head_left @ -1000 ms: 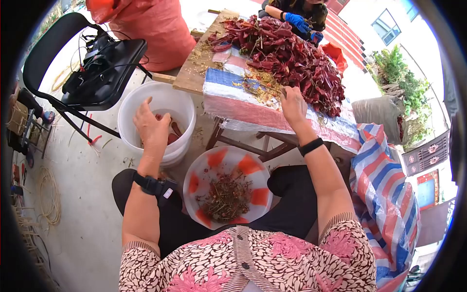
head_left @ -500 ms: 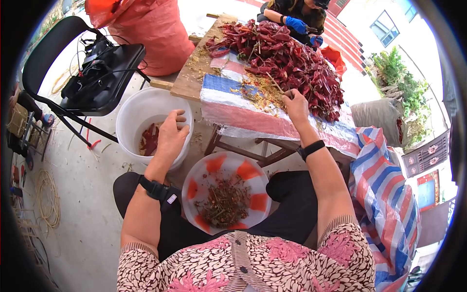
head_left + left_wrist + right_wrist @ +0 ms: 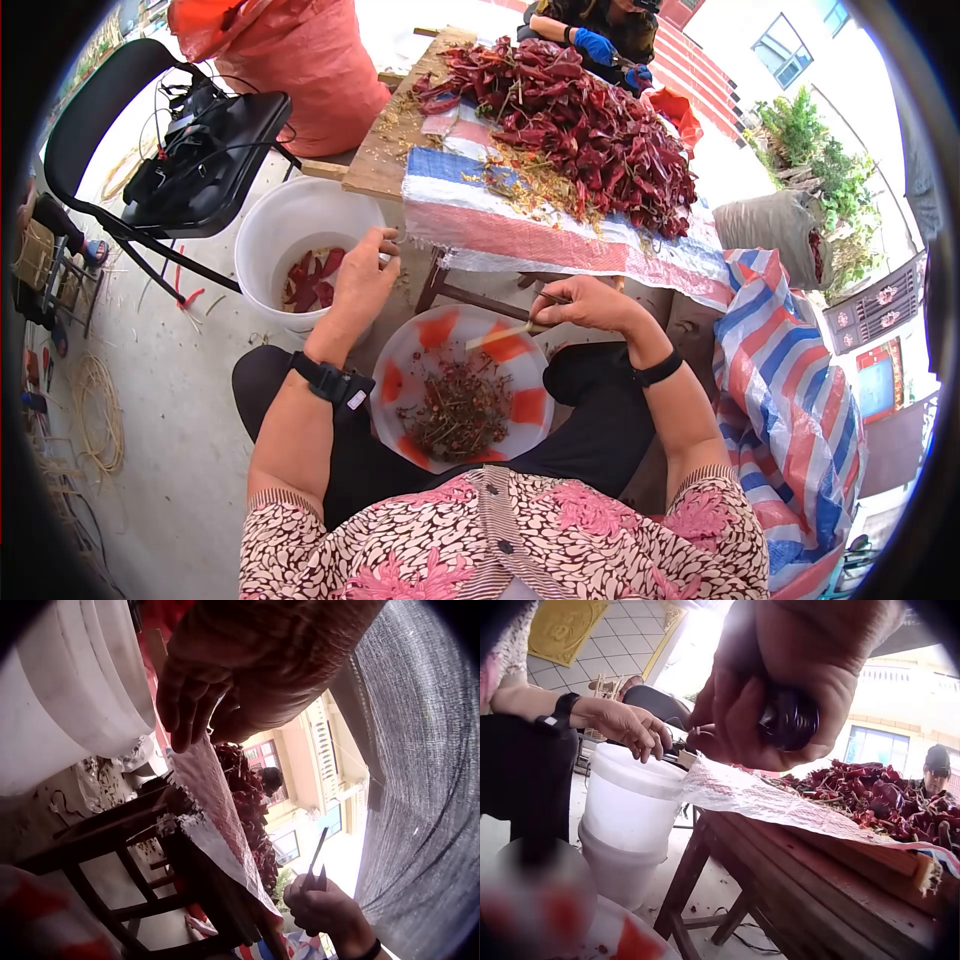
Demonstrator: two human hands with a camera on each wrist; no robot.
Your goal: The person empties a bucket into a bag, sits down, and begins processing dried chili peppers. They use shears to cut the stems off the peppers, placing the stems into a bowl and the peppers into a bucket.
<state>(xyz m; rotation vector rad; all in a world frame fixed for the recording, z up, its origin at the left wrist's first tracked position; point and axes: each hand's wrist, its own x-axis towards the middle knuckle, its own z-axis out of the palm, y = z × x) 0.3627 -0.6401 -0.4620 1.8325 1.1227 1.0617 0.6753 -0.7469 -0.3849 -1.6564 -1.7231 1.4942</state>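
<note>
My right hand (image 3: 590, 305) grips a thin, pale stick-like piece (image 3: 500, 335) over the far side of the basin (image 3: 532, 372). A dark slender piece (image 3: 553, 297) also juts from its fingers; I cannot tell what kind of thing they are. My left hand (image 3: 362, 280), fingers loosely bent and nothing seen in them, hovers by the near right rim of the white bucket (image 3: 262, 245). Red dried chillies (image 3: 312, 280) lie inside the bucket. Stems and bits (image 3: 455, 410) fill the middle of the red-and-white basin. A big heap of dried red chillies (image 3: 580, 130) covers the table.
The table (image 3: 375, 165) carries a striped woven sheet (image 3: 500, 225) over its front edge. Left stands a black folding chair (image 3: 200, 180) with cables, near a large red sack (image 3: 310, 80). Another person in blue gloves (image 3: 595, 45) works behind the heap. Striped sheeting (image 3: 790, 380) hangs at right.
My right hand has drawn back from the heap's near edge to above the basin, bringing the stick-like piece along. My left hand has come out of the bucket toward the right.
</note>
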